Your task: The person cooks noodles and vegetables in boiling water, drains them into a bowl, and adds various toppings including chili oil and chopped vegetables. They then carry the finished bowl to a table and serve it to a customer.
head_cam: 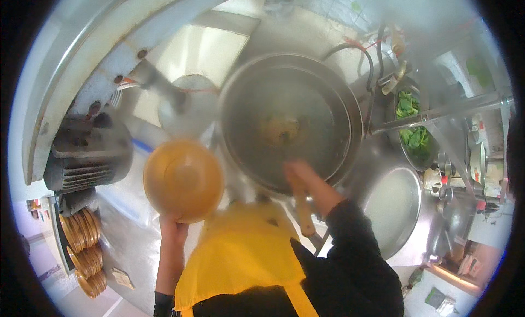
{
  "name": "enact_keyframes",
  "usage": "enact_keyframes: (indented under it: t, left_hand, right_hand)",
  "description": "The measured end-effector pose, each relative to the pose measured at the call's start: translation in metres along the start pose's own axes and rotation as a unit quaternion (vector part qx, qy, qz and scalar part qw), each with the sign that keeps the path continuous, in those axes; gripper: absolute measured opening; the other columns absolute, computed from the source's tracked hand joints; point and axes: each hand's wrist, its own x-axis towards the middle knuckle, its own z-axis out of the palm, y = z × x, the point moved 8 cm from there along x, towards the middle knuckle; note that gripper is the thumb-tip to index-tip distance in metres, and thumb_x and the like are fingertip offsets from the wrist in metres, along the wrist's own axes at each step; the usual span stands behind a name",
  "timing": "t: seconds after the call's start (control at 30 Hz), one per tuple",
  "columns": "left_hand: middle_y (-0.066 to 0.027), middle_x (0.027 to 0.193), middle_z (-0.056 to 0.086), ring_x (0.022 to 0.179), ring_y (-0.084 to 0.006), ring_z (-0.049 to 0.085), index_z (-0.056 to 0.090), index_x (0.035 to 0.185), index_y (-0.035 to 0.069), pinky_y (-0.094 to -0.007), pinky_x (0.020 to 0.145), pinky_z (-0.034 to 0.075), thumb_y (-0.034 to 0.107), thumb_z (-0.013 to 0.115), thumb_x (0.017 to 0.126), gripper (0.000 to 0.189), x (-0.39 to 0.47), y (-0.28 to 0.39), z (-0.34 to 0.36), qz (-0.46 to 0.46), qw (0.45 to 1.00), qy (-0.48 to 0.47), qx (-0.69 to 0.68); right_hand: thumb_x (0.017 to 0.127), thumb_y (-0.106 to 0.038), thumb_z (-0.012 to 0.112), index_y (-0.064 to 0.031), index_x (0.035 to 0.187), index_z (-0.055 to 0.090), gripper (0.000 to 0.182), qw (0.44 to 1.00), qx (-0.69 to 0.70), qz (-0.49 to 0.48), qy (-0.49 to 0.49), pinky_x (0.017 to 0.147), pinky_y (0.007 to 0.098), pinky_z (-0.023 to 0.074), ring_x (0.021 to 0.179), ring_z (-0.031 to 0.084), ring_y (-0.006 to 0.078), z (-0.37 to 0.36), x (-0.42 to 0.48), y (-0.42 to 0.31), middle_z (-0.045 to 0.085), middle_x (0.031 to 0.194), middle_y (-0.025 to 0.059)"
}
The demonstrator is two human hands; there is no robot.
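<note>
My left hand (174, 224) grips a round yellow bowl (183, 179) by its near edge, to the left of a large metal pot (356, 112). In my right hand (301, 173) is the wooden handle (305, 222) of a utensil, held over the pot's near rim. The utensil's far end reaches into the pot, where steam and blur hide its shape. Cloudy liquid (262, 83) fills the pot's inside, and a yellowish-brown patch (283, 126) shows near its middle; whether that is food or the utensil's head, I cannot tell.
A dark finned motor (90, 157) and stacked yellow-brown bowls (84, 231) stand at left. At right are a wide metal pan (393, 212), a basin of leafy greens (414, 140) and a metal pipe (443, 114) crossing above. Black hoses (371, 66) hang behind the pot.
</note>
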Motion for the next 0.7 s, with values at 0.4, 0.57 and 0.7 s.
enact_keyframes:
  t: [0.4,0.57,0.7]
  left_hand:
    - [-0.0132,0.119,0.050,0.109,-0.0317,0.052,0.036,0.128,0.002,-0.0452,0.090,0.048,-0.001,0.054,0.062,0.068,0.010,0.006,0.016,0.006,0.993,-0.113,-0.030]
    - [-0.0148,0.119,0.050,0.107,-0.0315,0.053,0.038,0.125,0.002,-0.0450,0.089,0.049,-0.004,0.049,0.063,0.063,0.022,-0.002,0.027,-0.021,0.990,-0.139,-0.022]
    - [-0.0150,0.118,0.050,0.107,-0.0318,0.053,0.038,0.125,0.002,-0.0453,0.088,0.049,-0.004,0.051,0.063,0.063,0.018,-0.007,0.028,-0.020,0.994,-0.101,-0.021]
  right_hand:
    - [0.083,-0.020,0.057,-0.0022,0.091,0.043,0.024,0.976,-0.091,-0.157,0.122,0.046,0.0380,0.0469,0.053,0.056,0.0228,-0.021,-0.105,-0.053,0.057,0.069,0.0104]
    - [0.085,-0.023,0.053,-0.0003,0.083,0.052,0.023,0.875,-0.328,-0.259,0.247,0.051,0.0358,0.0468,0.055,0.056,0.0203,-0.026,-0.118,-0.012,0.058,0.067,0.0106]
    - [0.086,-0.023,0.056,-0.0017,0.091,0.045,0.025,0.980,-0.123,-0.115,0.108,0.051,0.0351,0.0473,0.059,0.058,0.0210,-0.020,-0.098,-0.016,0.060,0.074,0.0103]
